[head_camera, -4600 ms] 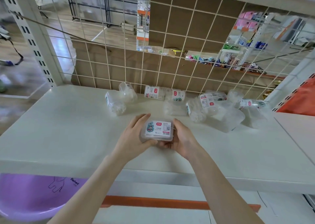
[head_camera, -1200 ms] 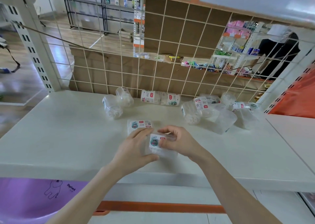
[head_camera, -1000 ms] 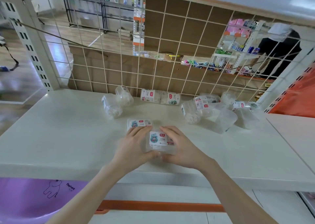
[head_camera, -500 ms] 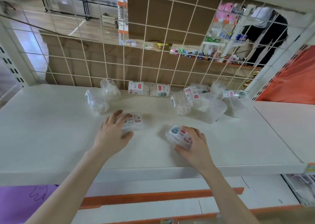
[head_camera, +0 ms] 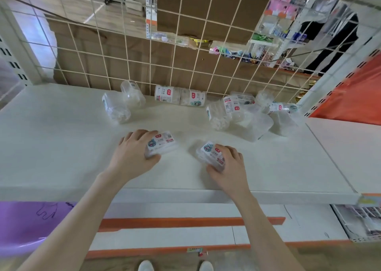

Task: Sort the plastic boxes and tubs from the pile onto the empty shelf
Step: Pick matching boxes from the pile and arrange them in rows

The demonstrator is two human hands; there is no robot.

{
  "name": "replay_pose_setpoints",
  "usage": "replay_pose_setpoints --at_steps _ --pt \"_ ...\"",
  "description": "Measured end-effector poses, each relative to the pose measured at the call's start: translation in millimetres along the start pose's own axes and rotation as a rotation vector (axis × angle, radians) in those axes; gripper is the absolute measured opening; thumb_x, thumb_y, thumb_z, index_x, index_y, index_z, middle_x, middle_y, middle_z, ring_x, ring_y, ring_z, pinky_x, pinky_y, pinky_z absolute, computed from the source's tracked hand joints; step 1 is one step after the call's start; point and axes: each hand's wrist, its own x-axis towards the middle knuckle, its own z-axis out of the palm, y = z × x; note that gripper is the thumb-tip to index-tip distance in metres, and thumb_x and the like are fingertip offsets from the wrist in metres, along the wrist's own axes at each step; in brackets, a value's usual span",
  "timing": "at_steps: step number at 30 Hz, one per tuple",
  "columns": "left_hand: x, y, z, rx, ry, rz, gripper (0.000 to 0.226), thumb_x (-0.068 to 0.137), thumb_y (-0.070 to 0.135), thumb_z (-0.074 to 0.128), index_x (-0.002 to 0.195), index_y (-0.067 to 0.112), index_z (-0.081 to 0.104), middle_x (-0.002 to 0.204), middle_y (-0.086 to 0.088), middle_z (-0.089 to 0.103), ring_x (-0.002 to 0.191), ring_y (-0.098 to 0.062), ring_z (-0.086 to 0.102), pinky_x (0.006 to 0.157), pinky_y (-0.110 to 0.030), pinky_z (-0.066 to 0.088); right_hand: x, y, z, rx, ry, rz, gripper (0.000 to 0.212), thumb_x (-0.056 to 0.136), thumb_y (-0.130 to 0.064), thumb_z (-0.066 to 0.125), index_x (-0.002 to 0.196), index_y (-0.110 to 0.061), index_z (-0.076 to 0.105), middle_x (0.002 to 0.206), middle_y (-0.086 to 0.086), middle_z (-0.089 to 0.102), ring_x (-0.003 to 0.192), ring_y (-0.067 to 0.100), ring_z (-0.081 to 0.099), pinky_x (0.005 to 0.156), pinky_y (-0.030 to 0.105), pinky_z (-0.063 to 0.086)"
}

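I am reading the job as barely begun. Two flat clear boxes are sitting out on the front part of the white shelf (head_camera: 61, 147), apart from one another, each with a hand on it. The left hand (head_camera: 132, 153) is grasping the left box (head_camera: 162, 143), thumb at its near edge and fingers reaching over its far side. The right hand (head_camera: 228, 163) is clasping the right box (head_camera: 210, 153) in much the same way, though the clear plastic is blurring into the shelf, so I am only guessing how firm either hold is.

The pile (head_camera: 243, 116) is lying along the back against the wire grid (head_camera: 185, 43): round tubs (head_camera: 123, 105) at the left, labelled tubs (head_camera: 179, 96) end to end in the middle, a jumble at the right. All of that is waiting to be sorted.

Brown cardboard (head_camera: 123, 64) is showing behind the grid, with shop racks (head_camera: 268, 39) beyond it. A purple basin (head_camera: 20, 225) is sitting below the shelf at the left.
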Motion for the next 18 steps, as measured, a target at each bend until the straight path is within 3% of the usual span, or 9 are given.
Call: replay_pose_setpoints --at_steps 3,6,9,13,18 --pt "-11.2 10.2 2.7 0.013 -0.017 -0.024 0.064 0.077 0.036 0.067 0.135 0.021 0.044 0.133 -0.003 0.046 0.119 -0.027 0.041 0.098 -0.033 0.031 -1.2 -3.0 -2.3 0.04 -0.01 -0.017 0.061 0.06 -0.04 0.049 0.107 -0.004 0.062 0.099 0.012 0.064 0.089 0.036 0.058 0.078 0.022 0.026" --pt "-28.8 28.4 8.1 0.023 0.027 -0.023 0.064 0.077 0.031 0.07 0.134 0.022 0.045 0.132 -0.001 0.046 0.12 -0.023 0.04 0.096 -0.031 0.033 -2.2 -5.3 -9.2 0.118 0.02 -0.026 0.053 0.055 -0.026 0.061 0.102 -0.003 0.065 0.098 0.012 0.066 0.091 0.036 0.059 0.076 0.019 0.026" --pt "-44.6 56.0 15.2 -0.031 0.077 -0.031 0.07 0.068 0.046 0.061 0.131 0.019 0.05 0.129 -0.002 0.049 0.118 -0.026 0.041 0.094 -0.032 0.036 -10.0 3.1 -28.4 0.174 0.022 -0.021 0.057 0.055 -0.029 0.06 0.106 -0.006 0.064 0.108 0.009 0.063 0.101 0.032 0.054 0.079 0.015 0.023" --pt "-62.2 115.0 42.6 -0.056 0.11 0.001 0.085 0.057 0.061 0.04 0.131 0.02 0.05 0.129 -0.001 0.049 0.117 -0.025 0.041 0.094 -0.032 0.035 -42.5 49.1 -65.3 0.157 0.043 -0.084 0.066 0.054 -0.047 0.05 0.103 -0.006 0.065 0.104 0.009 0.065 0.095 0.034 0.056 0.075 0.016 0.022" --pt "-88.2 191.9 86.0 -0.101 0.097 0.086 0.087 0.055 0.062 0.037 0.128 0.017 0.053 0.126 -0.003 0.051 0.115 -0.026 0.043 0.097 -0.03 0.033 -97.2 124.0 -121.5 0.121 0.095 -0.029 0.06 0.057 -0.036 0.056 0.11 -0.008 0.062 0.112 0.006 0.061 0.104 0.027 0.051 0.08 0.019 0.025"
